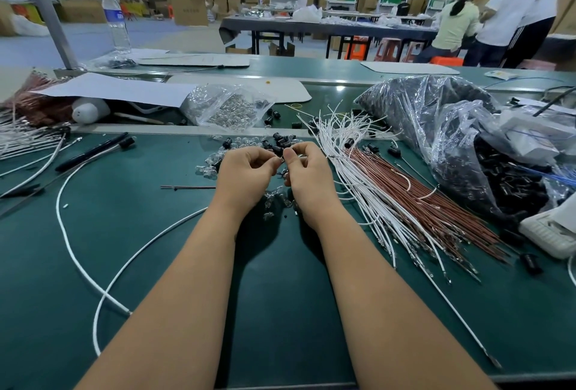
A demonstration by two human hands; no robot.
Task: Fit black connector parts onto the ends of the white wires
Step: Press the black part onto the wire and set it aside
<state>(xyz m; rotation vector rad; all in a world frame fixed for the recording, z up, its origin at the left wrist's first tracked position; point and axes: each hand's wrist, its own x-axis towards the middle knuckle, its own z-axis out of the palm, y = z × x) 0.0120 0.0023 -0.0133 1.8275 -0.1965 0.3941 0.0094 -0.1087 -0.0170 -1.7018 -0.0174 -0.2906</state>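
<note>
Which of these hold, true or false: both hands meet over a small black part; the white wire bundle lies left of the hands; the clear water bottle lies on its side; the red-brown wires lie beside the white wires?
1. Both hands, left hand and right hand, pinch a small black connector part: true.
2. The loose bundle of white wires lies left of the hands: false, it lies to their right.
3. The clear plastic water bottle lies on its side: false, it stands upright.
4. The red-brown wires lie beside the white wires: true.

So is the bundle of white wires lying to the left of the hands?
No, the white wires lie right of the right hand.
</note>
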